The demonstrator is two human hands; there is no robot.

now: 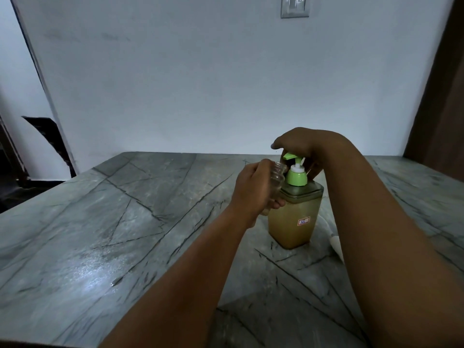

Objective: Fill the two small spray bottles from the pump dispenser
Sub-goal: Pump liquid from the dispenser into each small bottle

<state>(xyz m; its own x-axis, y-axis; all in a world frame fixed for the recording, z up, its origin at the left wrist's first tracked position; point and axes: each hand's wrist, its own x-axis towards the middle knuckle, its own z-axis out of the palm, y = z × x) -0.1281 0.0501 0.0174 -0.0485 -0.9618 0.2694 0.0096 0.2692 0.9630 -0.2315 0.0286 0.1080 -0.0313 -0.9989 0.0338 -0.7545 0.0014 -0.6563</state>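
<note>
A square clear pump dispenser (293,222) with yellowish liquid and a green pump head stands on the grey stone table (125,222), right of centre. My right hand (298,144) rests on top of the green pump head, fingers curving down behind it. My left hand (253,189) grips a small clear bottle (277,175), uncapped, with its threaded mouth tilted up just under the green nozzle. Only one small bottle is in view; most of its body is hidden by my fingers.
A white wall rises behind the table, with a switch plate (295,6) high up. A brown door frame (442,96) borders the right side. A pale object (335,241) peeks out from behind my right forearm on the table.
</note>
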